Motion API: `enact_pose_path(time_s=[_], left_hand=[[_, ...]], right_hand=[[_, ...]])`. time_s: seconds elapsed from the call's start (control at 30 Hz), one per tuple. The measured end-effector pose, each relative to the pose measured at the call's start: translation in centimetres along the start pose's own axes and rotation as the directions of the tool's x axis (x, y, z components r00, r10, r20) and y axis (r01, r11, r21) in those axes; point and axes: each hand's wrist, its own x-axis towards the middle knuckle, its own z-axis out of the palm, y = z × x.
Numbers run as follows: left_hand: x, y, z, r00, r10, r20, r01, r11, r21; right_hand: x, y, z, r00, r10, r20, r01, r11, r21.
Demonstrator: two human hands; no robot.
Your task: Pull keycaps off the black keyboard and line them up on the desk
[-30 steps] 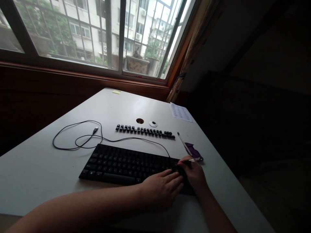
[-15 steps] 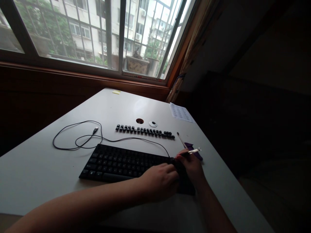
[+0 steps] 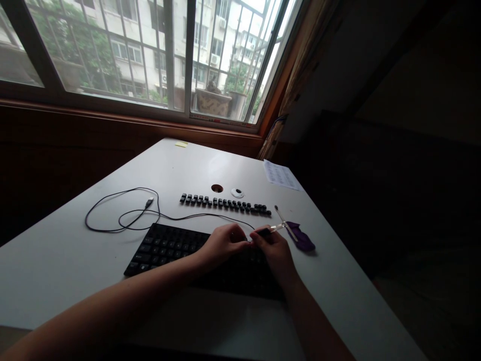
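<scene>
A black keyboard lies on the white table under both my hands, which cover much of its right half. Held in my right hand is a slim tool with a dark body and a pale, shiny end that sticks out to the right. My left hand is pinched, thumb and index finger meeting close to the right fingertips above the keyboard. Whatever small thing sits between the fingertips is too small to make out. Behind the keyboard, several loose black keycaps stand in rows.
A thin stick with a dark tip rests partly on a purple cloth to the right. The keyboard's cable loops at the left, with its USB plug. Farther back are a table hole, a white round cover and a printed sheet.
Both hands have moved left, away from the keyboard's right end, and their fingertips have come together. The tool has gone along with my right hand, leaving more of the purple cloth visible.
</scene>
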Motion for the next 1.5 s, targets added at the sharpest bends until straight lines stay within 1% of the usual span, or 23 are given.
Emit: enact_pose_path(time_s=[0.1,0.2,0.3,0.43,0.5,0.63,0.7,0.83,0.93,1.13,1.27,1.4,1.5], left_hand=[[0.0,-0.2,-0.1,0.999,-0.034,0.017,0.035,0.999,-0.033],[0.1,-0.7,-0.1,0.997,-0.05,0.063,0.057,0.993,-0.107],[0.0,-1.1,0.0,0.995,-0.023,0.098,0.043,0.977,-0.208],[-0.2,-1.2,0.1,0.996,0.013,0.088,0.012,0.96,-0.279],[-0.2,-1.1,0.2,0.996,0.023,0.09,0.005,0.955,-0.298],[-0.2,-1.1,0.2,0.99,0.037,0.139,0.014,0.935,-0.353],[-0.2,-1.1,0.2,0.986,0.039,0.162,0.024,0.929,-0.37],[-0.2,-0.9,0.1,0.982,0.034,0.188,0.039,0.927,-0.372],[-0.3,-0.8,0.2,0.983,0.029,0.183,0.046,0.919,-0.391],[-0.3,-1.1,0.2,0.983,0.025,0.183,0.051,0.915,-0.4],[-0.1,-1.1,0.2,0.98,0.03,0.196,0.056,0.906,-0.42],[-0.1,-1.0,0.2,0.979,0.017,0.205,0.076,0.895,-0.439],[-0.1,-0.9,0.2,0.974,0.017,0.228,0.088,0.892,-0.443]], right_hand=[[-0.2,0.4,0.4,0.998,0.009,-0.059,-0.01,1.0,-0.013],[-0.5,0.6,0.5,0.997,0.003,-0.08,-0.006,0.999,-0.04],[-0.7,0.6,0.6,0.997,-0.007,-0.081,0.002,0.998,-0.062],[-0.9,0.7,0.8,0.995,0.012,-0.1,-0.018,0.998,-0.056],[-0.8,1.0,0.9,0.994,0.042,-0.1,-0.043,0.999,-0.005],[-0.6,1.7,1.1,0.991,0.111,-0.076,-0.095,0.976,0.196],[-0.5,1.8,1.1,0.989,0.126,-0.073,-0.105,0.963,0.248],[-0.6,1.6,1.0,0.992,0.11,-0.064,-0.094,0.974,0.208],[-0.6,1.6,0.8,0.991,0.115,-0.073,-0.099,0.976,0.194],[-0.5,2.1,0.7,0.986,0.149,-0.079,-0.122,0.955,0.269],[-0.4,2.4,0.7,0.979,0.176,-0.104,-0.127,0.922,0.367],[-0.3,2.3,0.7,0.977,0.208,-0.046,-0.171,0.894,0.413],[-0.3,2.2,0.6,0.978,0.209,-0.017,-0.182,0.885,0.429]])
